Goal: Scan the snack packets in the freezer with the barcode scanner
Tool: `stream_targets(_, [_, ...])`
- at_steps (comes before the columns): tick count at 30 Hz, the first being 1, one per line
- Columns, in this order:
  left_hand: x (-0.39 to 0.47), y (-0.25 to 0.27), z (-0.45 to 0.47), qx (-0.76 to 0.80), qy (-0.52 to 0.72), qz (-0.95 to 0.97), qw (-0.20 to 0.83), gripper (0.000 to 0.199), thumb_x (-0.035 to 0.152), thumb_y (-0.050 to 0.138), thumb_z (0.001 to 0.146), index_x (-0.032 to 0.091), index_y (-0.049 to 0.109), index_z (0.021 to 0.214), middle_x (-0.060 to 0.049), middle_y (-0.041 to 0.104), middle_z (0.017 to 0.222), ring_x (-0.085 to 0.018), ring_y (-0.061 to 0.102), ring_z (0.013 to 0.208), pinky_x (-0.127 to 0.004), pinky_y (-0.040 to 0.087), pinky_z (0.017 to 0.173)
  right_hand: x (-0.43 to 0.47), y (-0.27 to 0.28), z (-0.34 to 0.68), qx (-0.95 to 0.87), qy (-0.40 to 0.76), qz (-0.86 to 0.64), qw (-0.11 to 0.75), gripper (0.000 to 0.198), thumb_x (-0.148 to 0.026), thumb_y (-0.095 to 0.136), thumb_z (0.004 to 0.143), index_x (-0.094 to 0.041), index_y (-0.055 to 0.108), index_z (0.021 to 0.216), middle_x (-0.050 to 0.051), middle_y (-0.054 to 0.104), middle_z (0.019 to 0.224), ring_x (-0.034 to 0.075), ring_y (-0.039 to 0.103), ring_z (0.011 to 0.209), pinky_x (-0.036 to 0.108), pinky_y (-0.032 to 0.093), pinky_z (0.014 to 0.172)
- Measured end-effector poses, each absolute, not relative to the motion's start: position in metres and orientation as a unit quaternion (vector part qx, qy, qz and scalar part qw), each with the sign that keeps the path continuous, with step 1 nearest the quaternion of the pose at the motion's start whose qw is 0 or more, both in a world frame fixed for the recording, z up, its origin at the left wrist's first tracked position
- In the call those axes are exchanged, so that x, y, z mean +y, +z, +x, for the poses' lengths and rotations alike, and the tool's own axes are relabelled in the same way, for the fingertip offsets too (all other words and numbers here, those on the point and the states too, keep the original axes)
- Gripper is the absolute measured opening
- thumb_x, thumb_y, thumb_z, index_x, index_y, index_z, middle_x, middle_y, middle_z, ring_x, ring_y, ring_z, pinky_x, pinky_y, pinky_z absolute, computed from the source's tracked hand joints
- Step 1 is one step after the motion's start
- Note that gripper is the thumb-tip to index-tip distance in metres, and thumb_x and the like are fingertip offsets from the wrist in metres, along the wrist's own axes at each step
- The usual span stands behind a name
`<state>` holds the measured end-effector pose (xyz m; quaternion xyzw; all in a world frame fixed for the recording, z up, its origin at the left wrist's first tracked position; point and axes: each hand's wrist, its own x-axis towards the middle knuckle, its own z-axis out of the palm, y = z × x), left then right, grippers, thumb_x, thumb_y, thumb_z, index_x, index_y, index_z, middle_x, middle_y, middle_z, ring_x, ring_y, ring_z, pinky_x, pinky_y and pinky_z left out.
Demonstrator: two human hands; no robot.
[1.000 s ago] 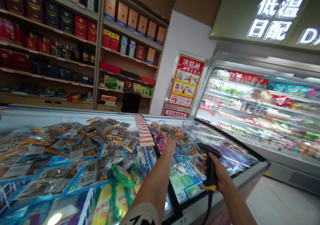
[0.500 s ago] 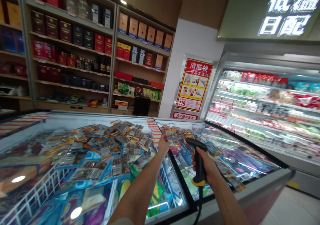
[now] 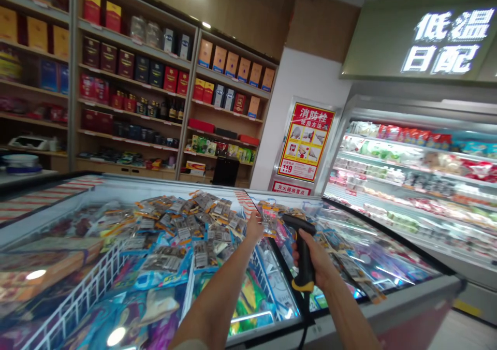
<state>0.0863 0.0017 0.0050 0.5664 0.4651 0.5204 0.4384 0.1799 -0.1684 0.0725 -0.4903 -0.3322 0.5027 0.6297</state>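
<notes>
My right hand (image 3: 315, 259) is wrapped round the handle of a black and yellow barcode scanner (image 3: 305, 262), its cable running down past the freezer's front edge. The scanner's head points left, toward a small snack packet (image 3: 271, 224) with an orange edge. That packet is pinched in my left hand (image 3: 254, 225), stretched out over the freezer's middle divider. A red glow from the scanner shows on the packet. To the left, a heap of similar packets (image 3: 186, 225) lies spread over the freezer goods. More packets (image 3: 341, 257) rest on the right-hand glass.
A chest freezer (image 3: 128, 181) with glass lids and white wire baskets (image 3: 83, 282) spans the front. Behind it stand shelves of boxes and bottles (image 3: 135, 70). A red and yellow sign (image 3: 306, 142) hangs on the wall; a lit refrigerated display (image 3: 411, 184) is at the right.
The view has shifted, so the shelves and freezer sit further right and lower. The scanner is nearer the packet, on which a red light now shows. Both hands keep their hold.
</notes>
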Motion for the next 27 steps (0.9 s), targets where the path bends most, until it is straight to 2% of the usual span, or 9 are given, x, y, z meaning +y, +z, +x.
stream_targets(9, [-0.004,0.003,0.076,0.466,0.481,0.647,0.366,0.027,0.028,0.045,0.079,0.013,0.050,0.102,-0.006,0.056,0.094,-0.013,0.055,0.078,-0.033,0.046,0.068,-0.171,0.071,0.184,-0.325,0.500,-0.496,0.632,0.024,-0.038,0.058,0.067,-0.015,0.049,0.066,-0.004,0.050,0.046,0.007,0.046,0.036,0.019,0.039,0.033])
stream_targets(27, [0.010,0.008,0.007,0.550,0.480,0.653,0.201,0.028,0.028,0.045,0.079,0.014,0.051,0.103,-0.007,0.053,0.104,-0.016,0.052,0.090,-0.038,0.044,0.076,-0.174,0.056,0.227,-0.278,0.466,-0.515,0.664,0.020,-0.035,0.057,0.068,-0.016,0.049,0.066,-0.003,0.050,0.046,0.008,0.045,0.036,0.019,0.038,0.032])
